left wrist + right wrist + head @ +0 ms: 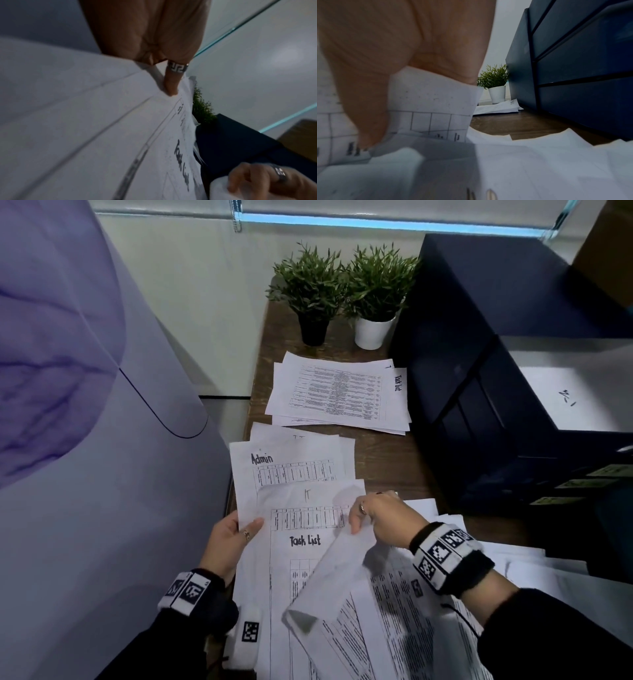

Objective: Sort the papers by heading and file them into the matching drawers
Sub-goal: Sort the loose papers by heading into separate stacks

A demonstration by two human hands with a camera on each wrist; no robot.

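Observation:
My left hand point(236, 534) grips the left edge of a fanned bunch of papers; its thumb point(171, 82) presses on top of them. The visible sheets read "Admin" point(274, 470), "IT" point(308, 498) and "Task List" point(301, 546). My right hand point(373, 515) pinches a curled-over sheet point(329, 580) at its top edge, lifted off the bunch. A sorted "Task List" pile point(339, 395) lies farther back on the wooden desk point(387, 460). The dark blue drawer unit point(479, 371) stands at the right, its top drawer pulled out with a sheet point(565, 398) inside.
Two potted plants, one in a black pot point(313, 328) and one in a white pot point(371, 332), stand at the back of the desk. More loose papers point(479, 542) spread under my right wrist. A pale purple panel point(85, 405) fills the left side.

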